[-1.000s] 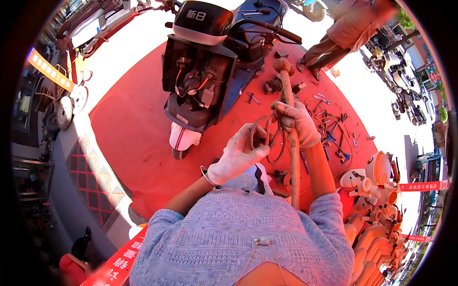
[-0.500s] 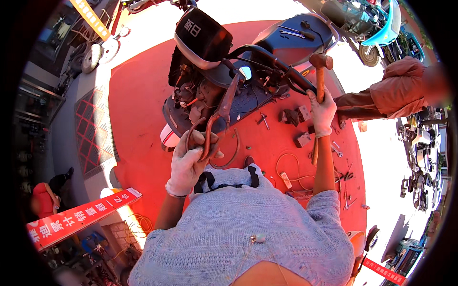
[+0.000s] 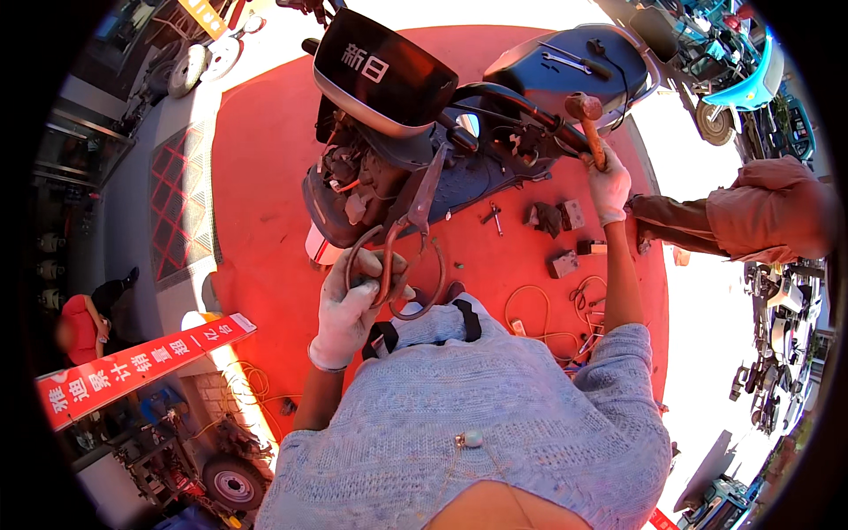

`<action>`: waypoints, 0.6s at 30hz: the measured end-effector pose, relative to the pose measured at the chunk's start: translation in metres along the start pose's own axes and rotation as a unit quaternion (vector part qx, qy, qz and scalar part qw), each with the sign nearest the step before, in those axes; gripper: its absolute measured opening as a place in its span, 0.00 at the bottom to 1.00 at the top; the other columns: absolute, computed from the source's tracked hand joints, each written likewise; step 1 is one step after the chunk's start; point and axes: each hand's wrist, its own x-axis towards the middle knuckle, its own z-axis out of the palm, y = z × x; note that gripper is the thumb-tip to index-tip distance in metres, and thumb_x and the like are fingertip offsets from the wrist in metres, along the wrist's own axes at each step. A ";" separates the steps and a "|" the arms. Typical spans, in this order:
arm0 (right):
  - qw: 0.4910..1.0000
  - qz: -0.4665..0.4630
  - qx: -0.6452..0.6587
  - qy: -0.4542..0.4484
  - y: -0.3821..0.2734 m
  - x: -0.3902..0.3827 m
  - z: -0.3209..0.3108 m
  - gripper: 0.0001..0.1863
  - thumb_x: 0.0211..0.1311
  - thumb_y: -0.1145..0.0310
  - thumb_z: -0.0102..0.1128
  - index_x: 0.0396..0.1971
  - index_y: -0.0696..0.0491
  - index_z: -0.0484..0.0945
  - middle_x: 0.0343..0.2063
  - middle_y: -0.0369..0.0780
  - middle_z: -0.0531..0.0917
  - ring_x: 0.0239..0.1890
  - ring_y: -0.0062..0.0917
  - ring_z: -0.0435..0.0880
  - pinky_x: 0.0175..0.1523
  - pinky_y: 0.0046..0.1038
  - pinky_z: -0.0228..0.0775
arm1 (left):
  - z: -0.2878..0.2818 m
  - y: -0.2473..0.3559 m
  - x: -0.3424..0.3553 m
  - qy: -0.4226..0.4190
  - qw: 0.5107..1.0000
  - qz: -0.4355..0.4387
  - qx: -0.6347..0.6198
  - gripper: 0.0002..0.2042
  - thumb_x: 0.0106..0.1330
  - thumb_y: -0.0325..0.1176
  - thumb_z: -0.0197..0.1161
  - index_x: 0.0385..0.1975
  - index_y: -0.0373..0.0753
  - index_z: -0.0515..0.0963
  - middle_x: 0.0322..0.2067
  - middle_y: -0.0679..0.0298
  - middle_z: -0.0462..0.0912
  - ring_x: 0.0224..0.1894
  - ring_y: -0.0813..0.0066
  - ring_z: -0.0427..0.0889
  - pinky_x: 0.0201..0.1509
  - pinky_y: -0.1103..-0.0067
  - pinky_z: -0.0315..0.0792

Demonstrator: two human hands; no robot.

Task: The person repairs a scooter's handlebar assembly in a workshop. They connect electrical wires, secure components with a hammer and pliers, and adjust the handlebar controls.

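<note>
In my gloved left hand (image 3: 346,309) is a pair of rusty metal shears (image 3: 424,199). My fingers are closed round one of its curled handles, and the blades point up and away from me. A hammer (image 3: 584,108) with a wooden handle is gripped in my gloved right hand (image 3: 609,185), its head raised at the scooter's near handlebar side. Just beyond the shears stands a dark electric scooter (image 3: 490,185) with its front opened and wiring exposed (image 3: 353,177). The shears' blades overlap the scooter in the picture; whether they touch it I cannot tell.
Wrenches (image 3: 565,62) lie on the scooter seat (image 3: 530,84). Dark blocks (image 3: 563,263), a small tool (image 3: 495,219) and a yellow cord (image 3: 530,291) lie on the red floor covering (image 3: 265,177). A person (image 3: 760,208) bends at the right; another (image 3: 84,327) is at the left.
My right hand and the hammer have shifted slightly away and to the right, and the hammer's handle has tilted. My left hand still holds the shears. The whole view has turned a little.
</note>
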 end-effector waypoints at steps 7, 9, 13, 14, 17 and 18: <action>0.955 0.160 0.158 -0.194 -0.003 0.017 -0.023 0.21 0.55 0.61 0.67 0.45 0.57 0.77 0.18 0.31 0.72 0.17 0.13 0.66 0.21 0.21 0.59 | 0.012 -0.017 0.005 -0.018 0.999 -0.036 0.002 0.10 0.56 0.22 0.46 0.38 0.29 0.64 0.43 0.45 0.72 0.40 0.58 0.80 0.49 0.65 0.75; 0.947 0.182 0.172 -0.199 -0.019 0.010 -0.030 0.19 0.55 0.62 0.67 0.43 0.57 0.77 0.16 0.30 0.70 0.14 0.12 0.63 0.17 0.21 0.55 | 0.009 -0.017 0.000 -0.011 0.999 -0.037 0.011 0.10 0.56 0.22 0.47 0.38 0.29 0.64 0.43 0.45 0.73 0.40 0.58 0.80 0.49 0.65 0.75; 0.956 0.167 0.156 -0.185 -0.051 -0.028 -0.045 0.15 0.55 0.64 0.67 0.37 0.59 0.78 0.14 0.30 0.69 0.13 0.11 0.63 0.16 0.21 0.54 | -0.006 -0.014 -0.014 0.005 1.000 -0.016 0.017 0.11 0.55 0.23 0.48 0.38 0.29 0.65 0.43 0.46 0.73 0.41 0.59 0.80 0.49 0.67 0.75; 0.958 0.164 0.144 -0.183 -0.064 -0.039 -0.051 0.14 0.55 0.64 0.67 0.35 0.59 0.78 0.14 0.30 0.69 0.13 0.11 0.63 0.17 0.21 0.55 | -0.013 -0.010 -0.017 0.006 1.000 -0.018 0.019 0.12 0.55 0.24 0.49 0.39 0.29 0.65 0.43 0.46 0.73 0.40 0.58 0.81 0.49 0.67 0.76; 0.962 0.144 0.133 -0.190 -0.122 -0.070 -0.069 0.11 0.56 0.67 0.65 0.32 0.60 0.78 0.16 0.31 0.71 0.17 0.10 0.66 0.21 0.20 0.59 | -0.043 0.009 -0.021 -0.007 1.000 -0.002 0.015 0.14 0.54 0.27 0.53 0.39 0.29 0.65 0.42 0.46 0.73 0.38 0.58 0.82 0.46 0.68 0.78; 0.963 0.131 0.143 -0.186 -0.136 -0.078 -0.068 0.11 0.56 0.68 0.65 0.31 0.60 0.78 0.16 0.31 0.71 0.17 0.10 0.66 0.22 0.19 0.60 | -0.054 0.017 -0.021 -0.014 1.000 0.003 0.012 0.13 0.54 0.26 0.51 0.39 0.29 0.65 0.42 0.46 0.73 0.39 0.58 0.81 0.47 0.68 0.77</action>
